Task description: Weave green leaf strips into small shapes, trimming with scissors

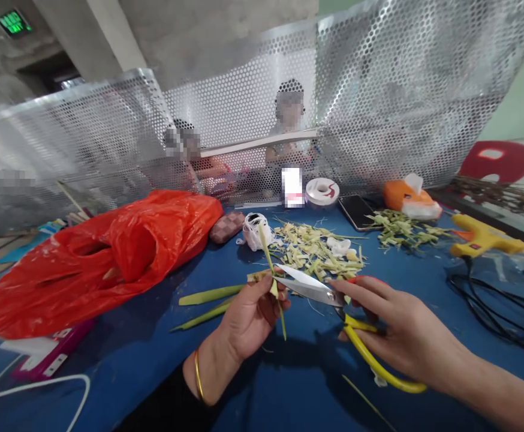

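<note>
Near the middle of the blue table, my left hand (253,312) pinches a narrow green leaf strip (265,249) that stands up above the fingers, with a thin end hanging below them. My right hand (394,315) grips a pair of scissors (318,292) with yellow handles. The blades are parted and point left, their tips at the leaf strip beside my left fingertips. Left of my left hand lie long green leaf pieces (210,295). Beyond the scissors spreads a heap of cut leaf scraps (311,243).
A red plastic bag (172,222) fills the left side. White string (257,231), a tape roll (322,193), a phone (358,211) and a tissue pack (412,199) stand behind. At right lies a yellow glue gun (487,236) with a black cable (473,300). Two people sit behind a perforated metal screen (239,96).
</note>
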{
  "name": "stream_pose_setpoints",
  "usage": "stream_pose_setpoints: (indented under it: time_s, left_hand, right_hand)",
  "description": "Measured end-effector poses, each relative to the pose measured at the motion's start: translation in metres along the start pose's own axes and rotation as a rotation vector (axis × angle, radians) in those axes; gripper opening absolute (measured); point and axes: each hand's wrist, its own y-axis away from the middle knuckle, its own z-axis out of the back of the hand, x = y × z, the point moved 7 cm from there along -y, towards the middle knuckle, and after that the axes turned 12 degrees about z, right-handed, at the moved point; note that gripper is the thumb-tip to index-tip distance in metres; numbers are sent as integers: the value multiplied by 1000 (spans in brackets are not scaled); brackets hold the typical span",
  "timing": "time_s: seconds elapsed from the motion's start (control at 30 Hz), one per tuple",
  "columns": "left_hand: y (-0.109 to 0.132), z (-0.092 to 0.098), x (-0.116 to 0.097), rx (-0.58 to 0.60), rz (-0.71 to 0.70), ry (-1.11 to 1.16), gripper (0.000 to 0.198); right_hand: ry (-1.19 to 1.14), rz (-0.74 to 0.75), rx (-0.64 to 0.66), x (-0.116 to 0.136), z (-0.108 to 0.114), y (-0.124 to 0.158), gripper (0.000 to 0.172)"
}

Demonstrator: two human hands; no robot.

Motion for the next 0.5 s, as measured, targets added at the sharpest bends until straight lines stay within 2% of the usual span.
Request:
stream_pose_setpoints:
  time_s: [0.13,0.3,0.5]
  left_hand:
    - [-1,0,1,30,-7,-21,4]
    - [0,1,2,32,-34,-17,11]
    - [1,4,5,-30,-22,18,3]
  right_hand:
    - [130,60,-19,2,-1,3,41]
    - [197,91,17,3,-2,6,41]
    - [223,112,39,6,-1,6,43]
